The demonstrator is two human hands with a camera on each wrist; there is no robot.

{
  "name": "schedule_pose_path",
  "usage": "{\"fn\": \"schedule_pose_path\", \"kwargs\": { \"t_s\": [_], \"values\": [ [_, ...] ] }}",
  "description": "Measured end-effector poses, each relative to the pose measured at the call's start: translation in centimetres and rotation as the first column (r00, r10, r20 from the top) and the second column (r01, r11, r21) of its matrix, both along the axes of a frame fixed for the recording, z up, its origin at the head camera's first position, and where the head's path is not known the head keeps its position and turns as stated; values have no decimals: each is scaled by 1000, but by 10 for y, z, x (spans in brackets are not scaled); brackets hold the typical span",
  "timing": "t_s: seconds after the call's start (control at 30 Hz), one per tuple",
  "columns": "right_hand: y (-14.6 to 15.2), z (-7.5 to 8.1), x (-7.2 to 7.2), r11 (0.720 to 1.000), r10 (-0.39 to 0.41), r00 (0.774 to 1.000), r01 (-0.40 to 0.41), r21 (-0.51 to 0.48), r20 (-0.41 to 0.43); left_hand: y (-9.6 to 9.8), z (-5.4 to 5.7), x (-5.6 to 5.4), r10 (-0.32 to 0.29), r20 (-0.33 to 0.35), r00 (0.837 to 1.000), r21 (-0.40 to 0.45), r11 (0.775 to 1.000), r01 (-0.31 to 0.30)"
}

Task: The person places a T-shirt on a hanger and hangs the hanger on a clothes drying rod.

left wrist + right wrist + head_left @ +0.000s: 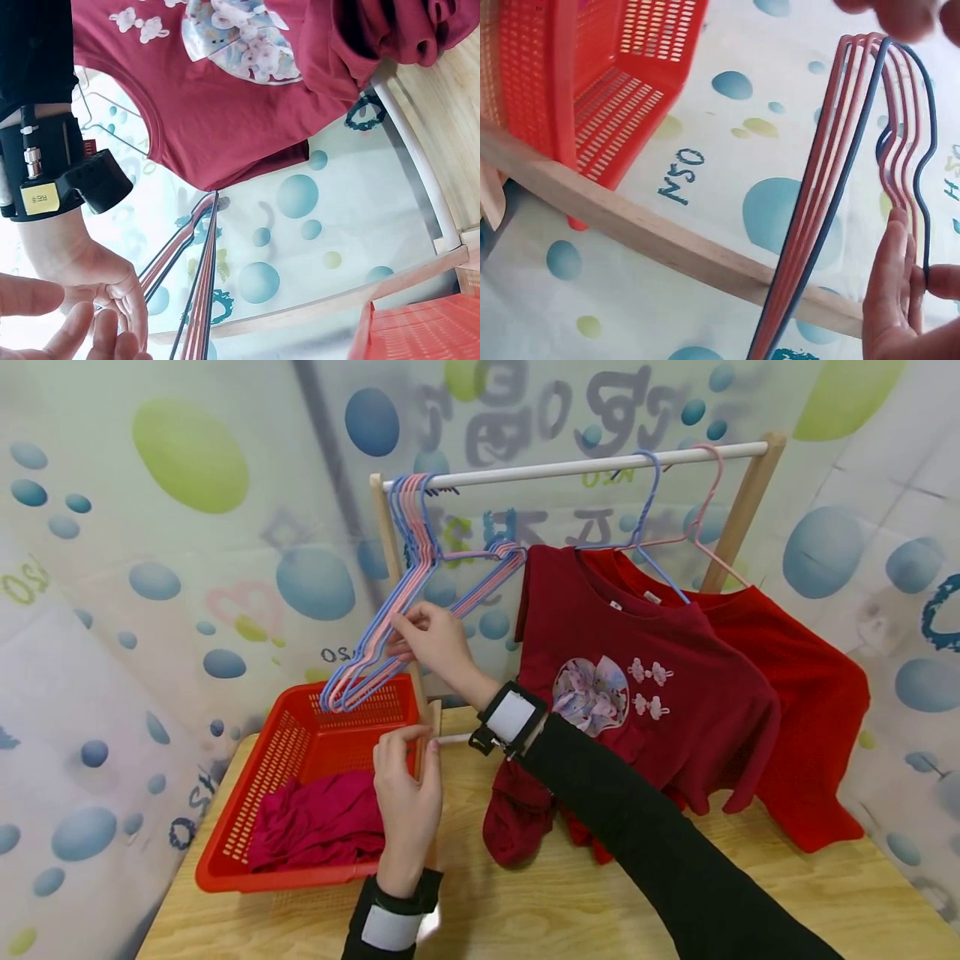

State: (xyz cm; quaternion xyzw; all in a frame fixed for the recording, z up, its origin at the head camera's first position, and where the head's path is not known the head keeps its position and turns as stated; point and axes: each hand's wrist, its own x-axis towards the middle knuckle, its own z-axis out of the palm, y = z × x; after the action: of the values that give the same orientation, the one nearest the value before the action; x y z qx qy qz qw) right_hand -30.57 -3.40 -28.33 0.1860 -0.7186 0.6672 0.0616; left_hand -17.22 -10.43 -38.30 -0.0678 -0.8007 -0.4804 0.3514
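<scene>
Several thin blue and pink clothes hangers (375, 622) hang bunched at the left end of a white rail (570, 468). My right hand (444, 647) is at the bunch's near slope. In the right wrist view its thumb meets an outer blue clothes hanger (922, 180), with the fingers (891, 277) on the other side of the wires. How many wires it pinches is unclear. Lower down, my left hand (408, 785) stands raised in front of the rack's left post, thumb and fingers apart, holding nothing.
A red plastic basket (247, 810) holds a crumpled magenta garment (322, 822) at left. To the right, a dark red top (660, 643) and a brighter red top (817, 693) hang on hangers. The wooden table (517, 910) lies beneath.
</scene>
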Motion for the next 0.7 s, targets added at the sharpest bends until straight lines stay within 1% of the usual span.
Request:
{"fn": "schedule_pose_path", "kwargs": {
  "t_s": [0.13,0.27,0.4,0.5,0.57,0.7],
  "values": [
    [0,5,3,997,51,993,-44,-66,109,1,0,1,-8,-15,1000,-3,1000,8],
    [0,10,5,983,100,975,-67,-168,198,3,0,1,-21,-18,1000,-7,1000,21],
    [1,14,8,958,152,960,-83,-276,237,4,-1,2,-25,-37,999,-5,1000,25],
    [4,18,9,937,168,954,-77,-342,247,5,-2,3,-39,-64,997,-12,999,38],
    [6,19,10,929,166,955,-68,-363,246,5,-2,3,-50,-75,996,-20,999,48],
    [9,22,11,929,147,960,-50,-367,240,7,-1,5,-60,-76,995,-35,998,57]
  ]
}}
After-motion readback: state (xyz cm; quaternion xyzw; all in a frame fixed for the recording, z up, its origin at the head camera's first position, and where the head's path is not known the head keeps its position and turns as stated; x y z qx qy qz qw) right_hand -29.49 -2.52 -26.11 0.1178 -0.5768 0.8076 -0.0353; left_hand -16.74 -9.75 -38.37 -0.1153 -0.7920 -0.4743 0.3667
